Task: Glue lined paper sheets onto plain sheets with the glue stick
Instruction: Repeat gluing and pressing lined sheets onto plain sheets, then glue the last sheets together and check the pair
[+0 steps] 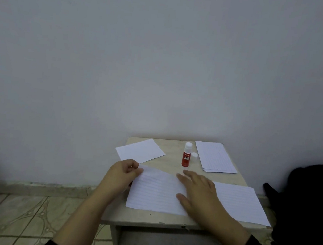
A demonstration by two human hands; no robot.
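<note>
From the head view, a lined sheet (155, 191) is seen lying at the front of the small table (166, 219), its upper left corner pinched by the curled fingers of the left hand (124, 171). Its right side is pressed flat by the right hand (197, 192), fingers straight and slightly spread. The glue stick (186, 155) stands upright behind, beside a stack of lined sheets (215, 158).

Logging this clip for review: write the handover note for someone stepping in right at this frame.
Left hand pinches the far-left corner of the lined sheet at the table's front; right hand lies flat on its right side.
Glue stick stands uncapped, its cap beside it, by the lined stack at the back right.
Another sheet lies front right, a plain sheet back left.
Left: finish pressing this sheet, then glue the stack.
</note>
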